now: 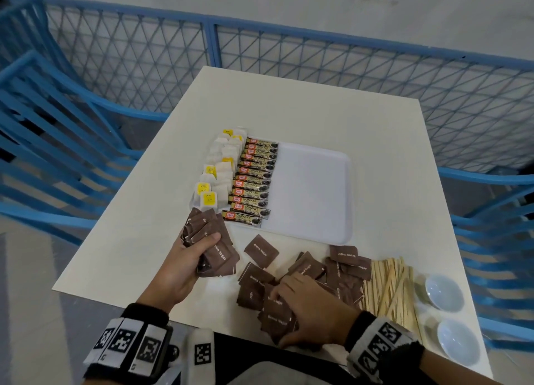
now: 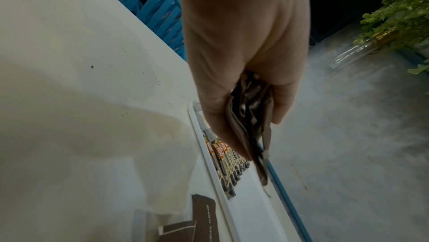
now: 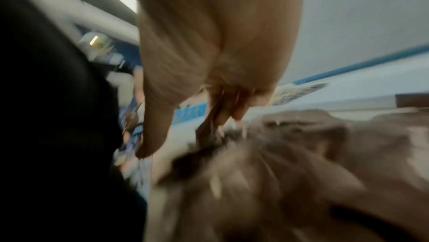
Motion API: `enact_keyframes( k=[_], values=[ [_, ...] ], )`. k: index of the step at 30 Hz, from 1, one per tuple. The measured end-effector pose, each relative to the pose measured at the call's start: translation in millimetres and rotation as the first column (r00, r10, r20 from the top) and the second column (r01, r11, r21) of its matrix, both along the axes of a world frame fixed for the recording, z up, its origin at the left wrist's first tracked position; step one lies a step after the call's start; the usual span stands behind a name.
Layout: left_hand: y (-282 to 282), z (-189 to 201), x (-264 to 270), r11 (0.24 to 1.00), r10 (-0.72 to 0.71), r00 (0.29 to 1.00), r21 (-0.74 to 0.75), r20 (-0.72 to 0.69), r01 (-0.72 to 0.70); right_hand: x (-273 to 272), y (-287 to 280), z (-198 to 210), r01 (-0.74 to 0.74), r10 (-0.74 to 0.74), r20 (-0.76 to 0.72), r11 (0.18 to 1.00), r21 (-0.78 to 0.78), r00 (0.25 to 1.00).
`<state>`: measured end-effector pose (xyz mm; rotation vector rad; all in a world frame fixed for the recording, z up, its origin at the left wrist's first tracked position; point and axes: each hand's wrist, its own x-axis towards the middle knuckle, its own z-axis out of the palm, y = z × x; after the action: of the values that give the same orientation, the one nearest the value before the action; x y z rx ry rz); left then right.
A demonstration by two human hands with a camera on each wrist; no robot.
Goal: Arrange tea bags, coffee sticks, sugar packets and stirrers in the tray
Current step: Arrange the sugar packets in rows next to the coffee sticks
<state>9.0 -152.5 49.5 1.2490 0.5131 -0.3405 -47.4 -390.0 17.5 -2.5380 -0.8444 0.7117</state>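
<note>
A white tray (image 1: 315, 193) lies mid-table. Along its left side sit tea bags (image 1: 219, 170) with yellow tags and a column of coffee sticks (image 1: 254, 179). My left hand (image 1: 187, 257) grips a stack of brown sugar packets (image 1: 208, 240) just off the tray's near left corner; the left wrist view shows the same stack (image 2: 250, 128) between thumb and fingers. Loose brown sugar packets (image 1: 326, 272) are heaped near the front edge. My right hand (image 1: 300, 306) lies on this heap, fingers curled onto a packet (image 1: 277, 318). The right wrist view is blurred. Wooden stirrers (image 1: 390, 289) lie to the right.
Two small white dishes (image 1: 443, 292) stand at the table's front right corner. Blue chairs (image 1: 43, 130) and a blue mesh fence (image 1: 289, 63) surround the white table (image 1: 303, 107). The tray's right part holds nothing.
</note>
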Motion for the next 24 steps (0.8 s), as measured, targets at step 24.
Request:
enact_keyframes(
  k=[24],
  values=[
    [4,2,1,0.995,-0.057,0.998,0.085,0.023,0.055,5,13,-30,-0.204,0.267,0.381,0.959,-0.198,0.885]
  ],
)
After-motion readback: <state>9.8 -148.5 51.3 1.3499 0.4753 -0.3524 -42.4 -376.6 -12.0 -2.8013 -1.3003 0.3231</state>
